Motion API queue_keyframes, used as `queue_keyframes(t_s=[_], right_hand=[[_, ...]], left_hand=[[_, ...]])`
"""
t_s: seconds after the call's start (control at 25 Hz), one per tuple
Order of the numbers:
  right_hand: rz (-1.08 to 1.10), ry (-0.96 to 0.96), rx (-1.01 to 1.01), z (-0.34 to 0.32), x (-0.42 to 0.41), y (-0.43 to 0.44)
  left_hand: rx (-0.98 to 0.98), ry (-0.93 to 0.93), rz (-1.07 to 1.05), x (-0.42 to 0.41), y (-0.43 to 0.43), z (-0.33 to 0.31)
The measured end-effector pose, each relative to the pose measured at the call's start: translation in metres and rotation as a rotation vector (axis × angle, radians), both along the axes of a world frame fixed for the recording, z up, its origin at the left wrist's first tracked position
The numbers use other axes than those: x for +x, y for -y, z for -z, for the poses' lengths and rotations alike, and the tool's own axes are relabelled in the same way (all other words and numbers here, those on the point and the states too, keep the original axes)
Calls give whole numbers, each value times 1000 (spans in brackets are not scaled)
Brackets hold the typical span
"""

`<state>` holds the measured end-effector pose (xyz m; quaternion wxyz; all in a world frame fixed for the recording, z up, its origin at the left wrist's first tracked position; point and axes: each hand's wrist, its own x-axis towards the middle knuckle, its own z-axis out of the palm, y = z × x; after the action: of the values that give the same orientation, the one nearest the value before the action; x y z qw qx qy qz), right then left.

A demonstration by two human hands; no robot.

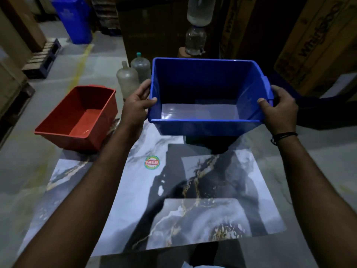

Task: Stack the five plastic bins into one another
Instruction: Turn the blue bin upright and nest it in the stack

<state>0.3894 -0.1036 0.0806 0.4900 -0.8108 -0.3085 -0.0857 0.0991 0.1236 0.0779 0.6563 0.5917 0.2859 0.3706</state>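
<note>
Head view, only one supplied. Landmark: round green-and-red sticker (152, 162) on the marble-print glossy sheet (202, 209).

Progress, judged: mid-task at best. Deep blue rectangular plastic bin (208, 93) is held up beyond the sticker, to its right. Left hand (138, 105) clamps the bin's left rim, thumb inside and fingers outside. Right hand (278, 109) clamps the right rim by the lug, thumb over the edge. Both grips pressed tight on the rim.

A dark green edge (195, 139) shows directly under the blue bin; prob. another bin or a stack, count cannot be told. Whether the blue bin is seated in it or just above: cannot tell.

Red rectangular plastic bin (81, 118) sits alone, well to the left of the sticker and beyond it, open side up, empty. Not yet stacked. Only three bins accounted for.

Materials: bins are smooth moulded plastic, tapered walls, rolled rims; blue floor reflects light, glossy. Sheet is slick, veined w/ gold. Cloudy plastic bottles (133, 74) stand beyond the bins.
</note>
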Motion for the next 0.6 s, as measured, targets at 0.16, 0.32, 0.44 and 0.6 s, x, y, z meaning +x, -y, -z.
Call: queue_keyframes(t_s=[0.16, 0.32, 0.44, 0.6], right_hand=[[44, -1, 15, 11, 39, -16], [41, 11, 29, 25, 81, -32], [38, 19, -4, 38, 106, -39], [-12, -27, -151, 64, 141, -51]], left_hand=[[105, -75, 158, 51, -9, 3], [135, -141, 164, 94, -16, 16], [124, -180, 139, 122, -19, 32], [104, -288, 91, 146, -21, 61]])
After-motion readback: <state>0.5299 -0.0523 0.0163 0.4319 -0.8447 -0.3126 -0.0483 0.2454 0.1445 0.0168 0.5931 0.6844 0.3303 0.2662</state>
